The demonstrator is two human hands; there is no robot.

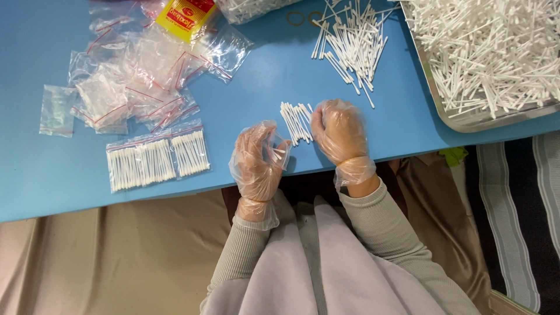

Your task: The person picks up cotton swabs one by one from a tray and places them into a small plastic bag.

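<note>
Both my hands wear thin clear plastic gloves. My left hand (258,156) rests at the near edge of the blue table (52,181), its fingers curled around a few white cotton swabs. My right hand (339,132) lies knuckles up just right of a small aligned bunch of cotton swabs (296,122) on the table, its fingertips touching that bunch.
A loose heap of swabs (350,44) lies farther back. A metal tray (466,121) piled with swabs stands at the right. Filled swab bags (156,160) lie at the left, with empty clear zip bags (140,76) and a yellow packet (185,17) behind them.
</note>
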